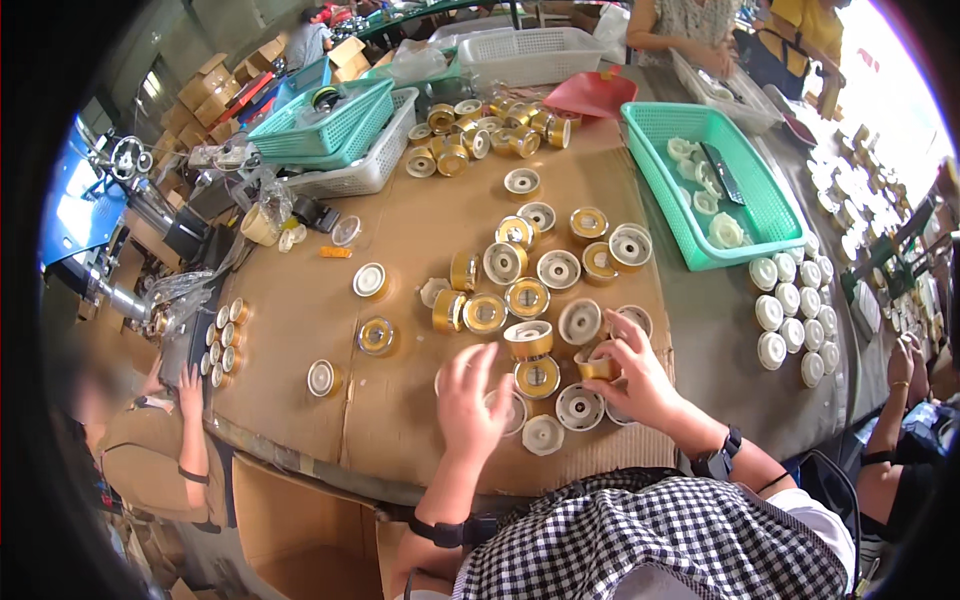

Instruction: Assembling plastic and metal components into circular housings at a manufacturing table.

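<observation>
My right hand point(642, 378) is closed on a gold round cap point(598, 369), held tilted between thumb and fingers above other caps. My left hand point(470, 402) holds nothing; its fingers are apart and curve upward, left of a gold cap with a white top point(528, 336). That cap leans against or rests on another gold cap point(537, 377). White ribbed discs, one of them a loose white disc point(543, 435), lie between my hands and partly under them. More gold caps, some face up and some on their sides, spread beyond my hands on the cardboard sheet point(420, 430).
A green basket point(690, 240) with clear plastic rings and a dark tool stands at right, beside rows of white caps point(790, 310). Gold caps point(520, 125) pile up at the back near a red scoop point(592, 93). Stacked baskets point(370, 175) stand far left. Other people work around the table.
</observation>
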Tool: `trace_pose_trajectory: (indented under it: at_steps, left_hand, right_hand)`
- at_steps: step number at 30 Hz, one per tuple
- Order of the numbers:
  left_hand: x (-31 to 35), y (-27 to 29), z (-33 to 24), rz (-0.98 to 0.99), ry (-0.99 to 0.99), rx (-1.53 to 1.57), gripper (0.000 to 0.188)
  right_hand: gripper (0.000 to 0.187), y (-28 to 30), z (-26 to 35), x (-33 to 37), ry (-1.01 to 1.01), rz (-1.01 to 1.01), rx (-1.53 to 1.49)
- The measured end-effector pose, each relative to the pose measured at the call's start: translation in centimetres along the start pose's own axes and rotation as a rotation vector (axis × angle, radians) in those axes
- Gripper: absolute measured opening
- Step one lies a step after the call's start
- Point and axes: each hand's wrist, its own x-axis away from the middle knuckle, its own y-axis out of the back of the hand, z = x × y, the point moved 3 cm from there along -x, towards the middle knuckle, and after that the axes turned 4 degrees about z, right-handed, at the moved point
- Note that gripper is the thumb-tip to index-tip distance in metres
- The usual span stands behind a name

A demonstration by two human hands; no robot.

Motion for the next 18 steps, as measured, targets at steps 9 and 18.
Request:
trace_pose_trajectory:
  at_steps: [9,18]
  left_hand:
    - [-0.2,-3.7,-3.4,0.337,-0.024,-0.02,0.101]
    - [0.8,-2.8,-3.7,0.581,-0.021,-0.008,0.075]
  right_hand:
    - [0.027,1.8,-1.7,1.4,0.023,0.037,0.1]
    - [0.052,5.9,-5.1,-8.0,0.052,-0.335,0.249]
